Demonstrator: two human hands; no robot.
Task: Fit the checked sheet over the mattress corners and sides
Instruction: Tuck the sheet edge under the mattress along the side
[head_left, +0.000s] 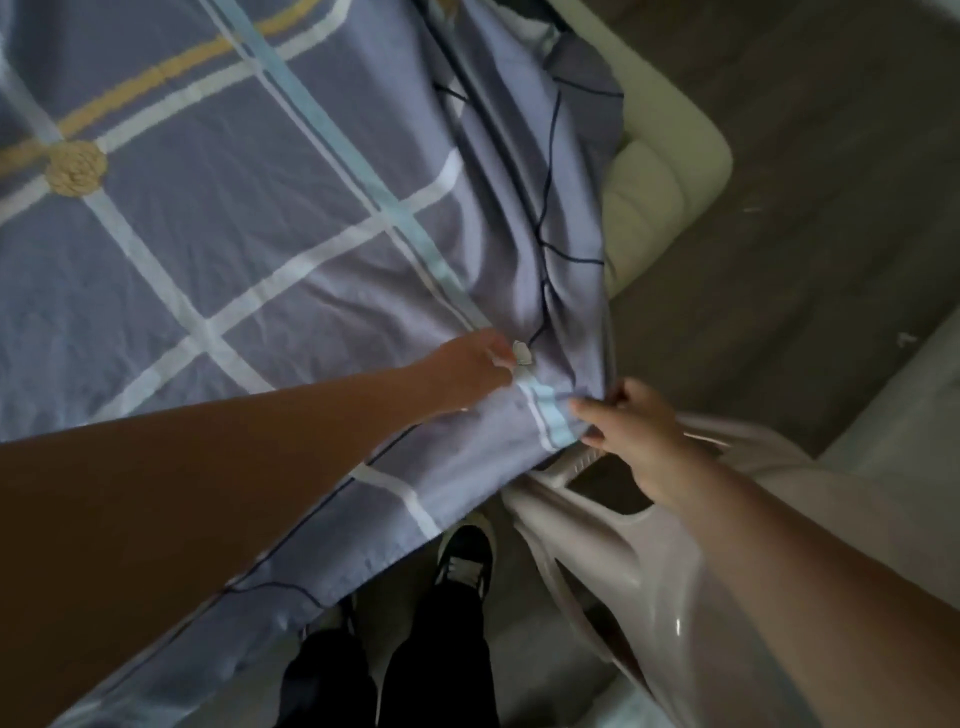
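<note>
The checked sheet (249, 223), blue-grey with white, pale blue and yellow stripes, lies spread over the mattress and hangs over the near edge and the right side. It bunches into folds at the near right corner. My left hand (467, 369) lies on the sheet just above that corner, fingers curled into the cloth beside a small white tag (521, 353). My right hand (628, 431) pinches the gathered sheet corner from the right side. The mattress itself is hidden under the sheet.
A cream padded bed frame (670, 171) shows past the sheet at the upper right. A glossy white plastic chair (623, 561) stands close by my right arm. My dark trousers and shoes (462, 561) are below. Grey wooden floor (831, 156) lies to the right.
</note>
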